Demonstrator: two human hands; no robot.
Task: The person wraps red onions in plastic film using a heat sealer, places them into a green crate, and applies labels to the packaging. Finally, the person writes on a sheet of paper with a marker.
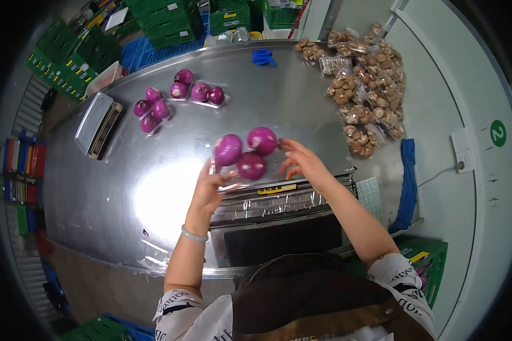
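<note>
Three red onions sit together on a clear tray with plastic film, close over the wrapping machine. The fingers and thumb of my left hand are closed on the tray's near left edge. On the other side, my right hand has its fingers apart, bent toward the rightmost onion and the film's right edge. A yellow label marks the machine's back bar, just below the onions. The machine's dark flat plate lies nearest my body.
Packs of red onions stand at the back left, beside a scale-like tray. Bagged brown mushrooms pile up at the back right. A blue glove lies at the far edge; a blue cloth strip is by the wall.
</note>
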